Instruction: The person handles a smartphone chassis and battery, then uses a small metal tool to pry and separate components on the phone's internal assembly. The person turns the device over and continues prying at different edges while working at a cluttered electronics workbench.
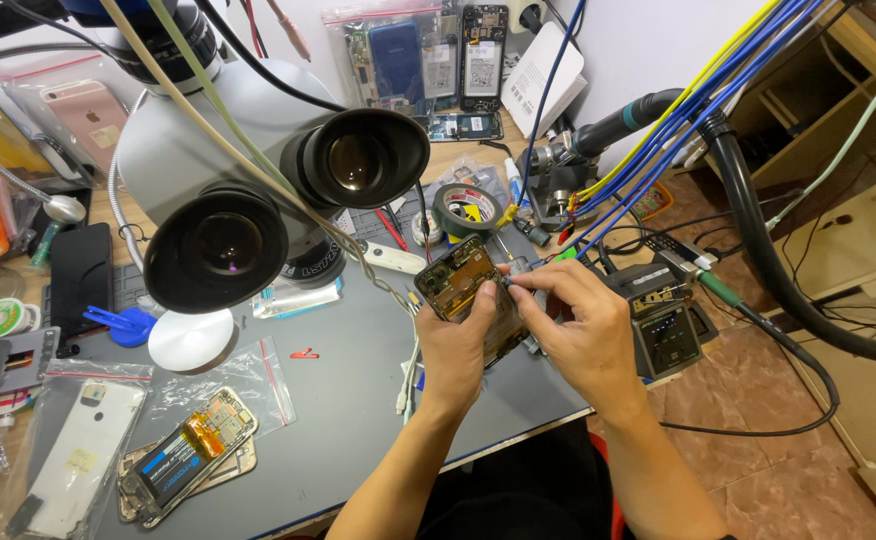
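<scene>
Over the grey mat point(358, 400), left hand point(458, 345) clamps the opened phone point(463, 285) by its edges; right hand point(578, 330) pinches a thin tool point(520, 268). Looks light, stiff, fragile inside, so edges only.

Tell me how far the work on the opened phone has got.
Done: the opened phone with bare orange-brown insides has its back cover off. In hand: the left hand grips it while the right hand works a thin metal tool at its top edge. Left: the boards remain exposed, and nothing is closed up.

Microscope point(258, 190) left, cables point(658, 110) right; open mat point(348, 390) below.
</scene>
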